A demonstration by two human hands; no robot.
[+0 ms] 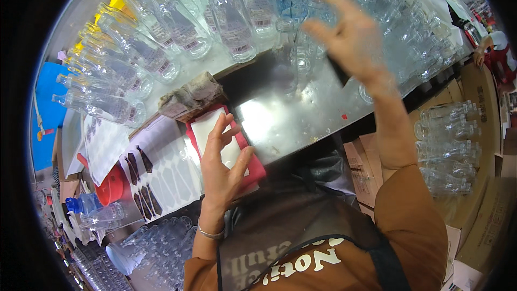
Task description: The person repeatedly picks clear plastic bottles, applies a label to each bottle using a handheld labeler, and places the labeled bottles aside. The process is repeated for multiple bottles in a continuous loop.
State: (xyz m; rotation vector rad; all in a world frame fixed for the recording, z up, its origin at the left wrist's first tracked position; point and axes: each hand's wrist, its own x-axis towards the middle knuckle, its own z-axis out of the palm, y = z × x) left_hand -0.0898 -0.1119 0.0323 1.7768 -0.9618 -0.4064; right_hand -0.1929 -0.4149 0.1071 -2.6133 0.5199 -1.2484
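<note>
My left hand [219, 170] is open, its fingers and thumb apart, over a red pad [257, 171] with a white sheet [203, 129] on it. Nothing shows in its grasp. Farther out, my right hand [353, 40] is blurred, thumb and forefinger spread towards the standing clear glass bottles [301, 48]. A dark flat piece [338, 69] sticks out beneath its palm, seemingly held by the remaining fingers, which are hidden. Next to the pad's far end is a worn, rolled cloth [191, 96]. A shiny metal worktop [288, 121] lies between the hands.
Glass bottles with printed labels [231, 21] crowd the raised shelf. Sheets of dark bottle-shaped decals [142, 183] and a red scoop-like container [111, 185] lie at left. More bottles [151, 253] stand lower left. A cardboard box [487, 108] at right holds bottles [447, 151].
</note>
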